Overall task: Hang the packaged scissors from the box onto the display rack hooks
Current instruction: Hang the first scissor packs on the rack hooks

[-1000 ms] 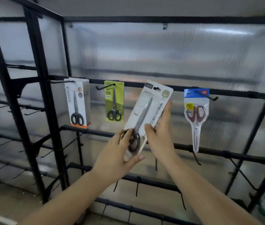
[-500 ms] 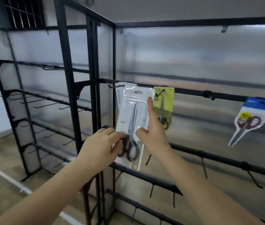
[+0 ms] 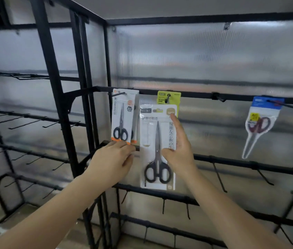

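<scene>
Head view: white scissors pack (image 3: 157,146) hangs upright, long axis vertical, blades up, in front of the green pack (image 3: 169,98) on the top rail. Right hand (image 3: 179,150) is nearest: fingers straight, thumb and index resting on the pack's right edge, no pinch. Left hand (image 3: 113,161), loosely curled, holds nothing, just left of the pack, under the orange-trimmed pack (image 3: 123,115). Can't tell if the hang hole is fully seated on the hook.

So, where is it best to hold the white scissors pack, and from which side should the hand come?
Probably the lower half of the white pack, pinched at its side edges beside the black handles. The card is flat, upright and faces the person, so come from the front. That leaves the top with the hang hole free for a hook. The right hand already lies on its right edge.
</scene>
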The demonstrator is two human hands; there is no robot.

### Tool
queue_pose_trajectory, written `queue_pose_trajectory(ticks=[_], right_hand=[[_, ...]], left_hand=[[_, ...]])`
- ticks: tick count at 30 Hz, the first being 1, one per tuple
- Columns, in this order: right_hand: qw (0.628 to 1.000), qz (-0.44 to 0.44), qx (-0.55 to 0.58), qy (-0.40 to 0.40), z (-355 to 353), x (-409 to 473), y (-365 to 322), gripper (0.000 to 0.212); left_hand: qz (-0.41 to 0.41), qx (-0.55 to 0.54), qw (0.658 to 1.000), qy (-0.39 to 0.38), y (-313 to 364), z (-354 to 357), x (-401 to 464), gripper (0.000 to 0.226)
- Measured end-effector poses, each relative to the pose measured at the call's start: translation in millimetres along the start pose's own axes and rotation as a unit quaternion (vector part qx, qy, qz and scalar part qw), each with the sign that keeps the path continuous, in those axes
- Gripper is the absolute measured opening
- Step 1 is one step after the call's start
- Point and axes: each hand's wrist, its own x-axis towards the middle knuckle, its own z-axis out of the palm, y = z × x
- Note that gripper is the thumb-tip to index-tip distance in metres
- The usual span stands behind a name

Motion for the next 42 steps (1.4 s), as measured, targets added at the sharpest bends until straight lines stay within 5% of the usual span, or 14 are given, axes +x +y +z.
queue_pose_trajectory(ticks=[11, 16, 21, 30, 42], right_hand=[[0.974, 0.017, -0.071, 0.214, -168.4, -41.7, -17.8, 0.087], [0.927, -0.031, -0.150, 0.341, -261.3, -58.5, -35.3, 0.057], [0.872, -0.034, -0.189, 0.451, -355.1, -78.3, -55.7, 0.053], [0.875, 0.086, -0.276, 0.387, -449.7, -63.8, -49.4, 0.048], [0.869, 0.173, -0.326, 0.331, -474.3, -11.3, -16.6, 0.054]], left_hand=[[0.146, -0.120, 0.982, -0.015, 121.6, 65.4, 71.8, 0.015], [0.184, -0.160, 0.970, -0.008, 194.6, 91.7, 102.7, 0.021], [0.224, -0.163, 0.961, -0.017, 260.9, 115.4, 125.7, 0.028], [0.258, -0.146, 0.953, -0.057, 333.2, 138.8, 142.5, 0.031], [0.209, -0.139, 0.966, -0.057, 338.2, 148.1, 165.0, 0.028]])
